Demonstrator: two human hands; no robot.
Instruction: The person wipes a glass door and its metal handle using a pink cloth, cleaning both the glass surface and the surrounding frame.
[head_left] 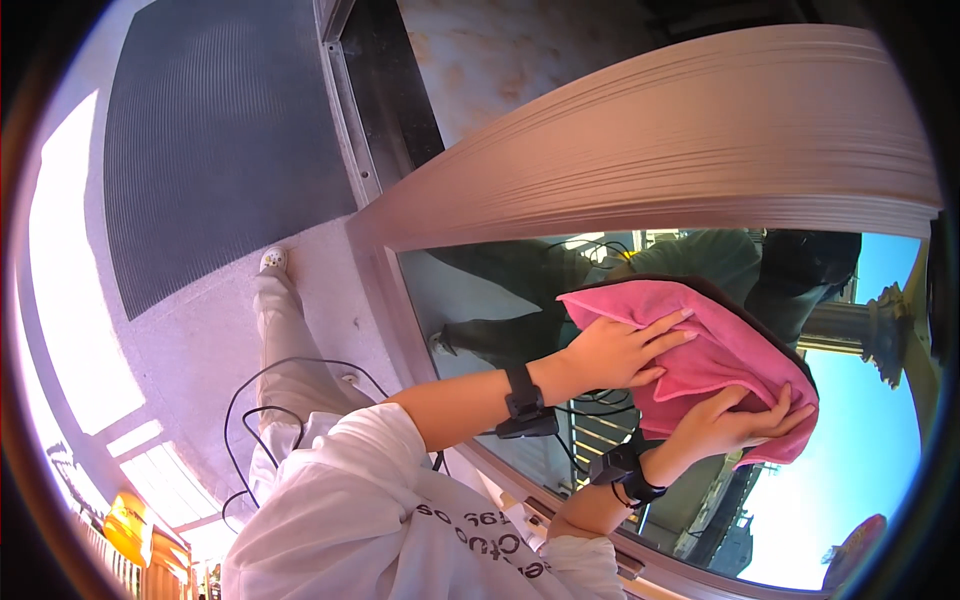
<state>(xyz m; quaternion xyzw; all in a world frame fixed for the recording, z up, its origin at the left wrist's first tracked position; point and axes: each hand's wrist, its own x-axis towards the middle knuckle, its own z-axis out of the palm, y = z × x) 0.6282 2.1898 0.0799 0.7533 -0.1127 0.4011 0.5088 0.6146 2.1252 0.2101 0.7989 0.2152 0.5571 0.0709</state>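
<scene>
A pink cloth (725,345) is bunched against the large glass pane (480,300), with its folds standing up between my hands. My left hand (620,355) lies over the cloth's left part, its fingers bent loosely and holding the fabric to the glass. Lower and to the right, my right hand (735,425) grips the cloth near its right edge, thumb and fingers spread across a fold. Each wrist wears a black strapped device, the left one (523,402) and the right one (625,470). The cloth's underside is hidden.
A wide brownish frame (650,140) borders the glass. To the left, a dark ribbed mat (220,150) lies on the pale floor (310,290) beside a metal threshold (350,110). A black cable (232,405) loops near my leg. Something orange (128,525) stands at lower left.
</scene>
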